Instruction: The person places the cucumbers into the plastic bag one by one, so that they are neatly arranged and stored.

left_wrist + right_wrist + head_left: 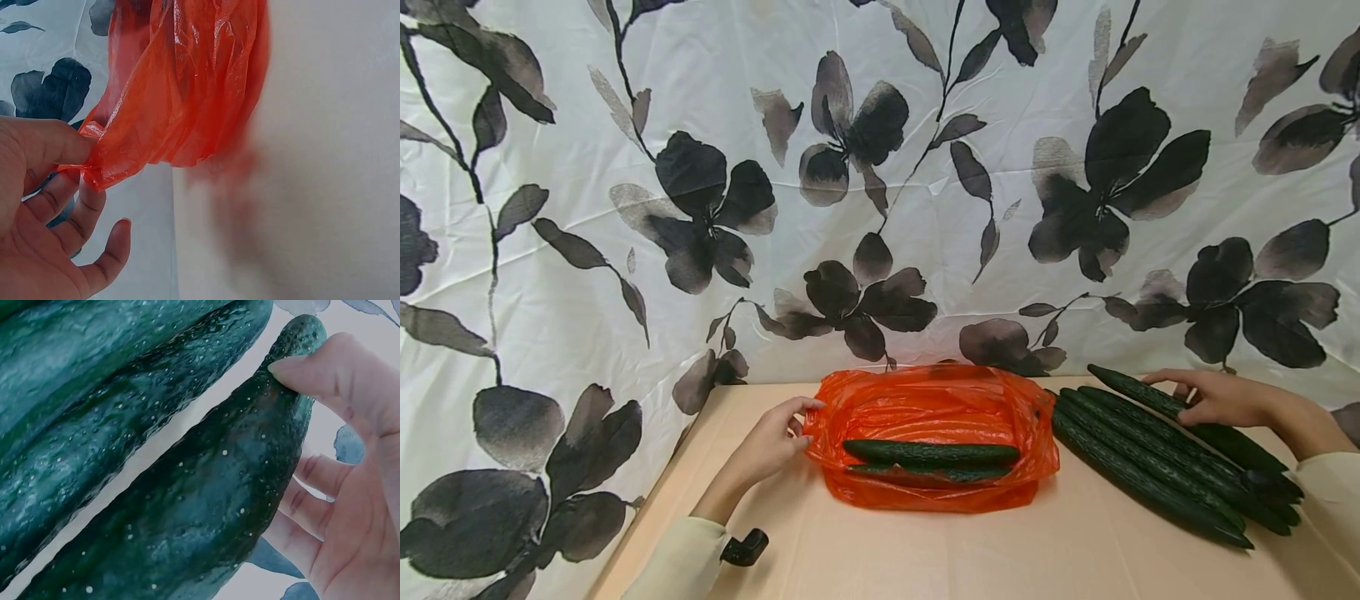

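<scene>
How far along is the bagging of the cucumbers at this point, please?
Done: two cucumbers lie in the orange bag. In hand: the left hand pinches the bag's edge, while the right hand grips the rearmost cucumber. Left: the pile of cucumbers beside the bag.

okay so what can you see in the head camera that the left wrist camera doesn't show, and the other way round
Only the head view shows the right hand gripping the rearmost cucumber of the pile, two cucumbers inside the bag, and the flowered cloth backdrop in full.

Only the left wrist view shows the pinch close up: thumb and fingers squeezing a gathered fold of thin plastic.

Both show the left hand holding the edge of the orange bag above the tan table.
</scene>
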The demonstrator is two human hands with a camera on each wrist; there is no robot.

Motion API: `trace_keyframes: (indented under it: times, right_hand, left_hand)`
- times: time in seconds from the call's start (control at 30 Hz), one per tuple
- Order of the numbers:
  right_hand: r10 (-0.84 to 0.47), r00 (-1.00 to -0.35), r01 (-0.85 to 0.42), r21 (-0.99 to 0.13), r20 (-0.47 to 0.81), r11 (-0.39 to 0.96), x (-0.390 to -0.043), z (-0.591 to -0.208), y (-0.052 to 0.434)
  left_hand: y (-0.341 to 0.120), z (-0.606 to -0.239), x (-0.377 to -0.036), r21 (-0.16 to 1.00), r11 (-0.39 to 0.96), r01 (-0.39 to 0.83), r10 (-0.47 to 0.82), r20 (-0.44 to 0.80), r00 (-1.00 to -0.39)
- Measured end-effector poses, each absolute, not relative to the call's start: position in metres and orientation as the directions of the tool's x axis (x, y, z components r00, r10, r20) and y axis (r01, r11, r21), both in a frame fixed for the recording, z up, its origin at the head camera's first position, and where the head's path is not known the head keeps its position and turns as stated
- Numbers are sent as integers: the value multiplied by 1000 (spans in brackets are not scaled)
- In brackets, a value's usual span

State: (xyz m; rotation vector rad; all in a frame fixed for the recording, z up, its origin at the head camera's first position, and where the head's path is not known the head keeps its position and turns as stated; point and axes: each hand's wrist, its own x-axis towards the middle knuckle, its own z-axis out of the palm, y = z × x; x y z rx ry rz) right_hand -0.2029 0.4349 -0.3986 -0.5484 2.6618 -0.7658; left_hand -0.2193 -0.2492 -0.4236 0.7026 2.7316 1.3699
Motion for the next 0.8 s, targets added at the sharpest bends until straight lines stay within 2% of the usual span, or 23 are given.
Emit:
trace_keyframes:
  times: [0.27, 0.8]
  right_hand:
    - [-400, -888, -213, -565, -229, 797, -203, -389, 420]
    - [-455, -876, -294, -567, -163, 770, -216, -363, 389]
  left_hand:
    - [-249, -425, -220, 762, 522, 384, 391, 187, -901]
    - [-246, -424, -221, 758, 534, 373, 376, 182, -908]
